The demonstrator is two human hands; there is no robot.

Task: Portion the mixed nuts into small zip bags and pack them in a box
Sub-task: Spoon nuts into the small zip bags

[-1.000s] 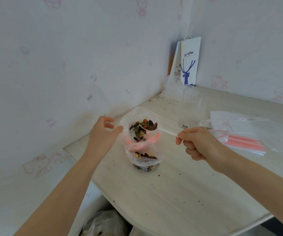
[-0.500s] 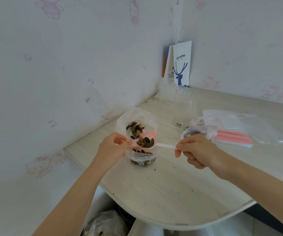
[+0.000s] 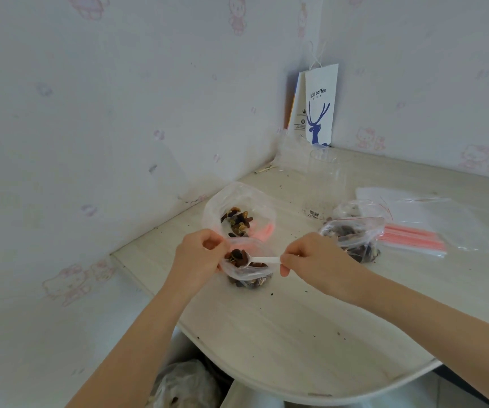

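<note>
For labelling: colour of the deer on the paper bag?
Blue deer on white paper bag; head view.

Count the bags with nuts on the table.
3: big bag farthest back, small bag in the left hand, filled bag beside the right hand; another may hide behind it.

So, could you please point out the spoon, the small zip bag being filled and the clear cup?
spoon [image 3: 262,259], head view, on its white handle.
small zip bag [image 3: 250,275], head view, on its front wall.
clear cup [image 3: 324,184], head view, on its side wall.
</note>
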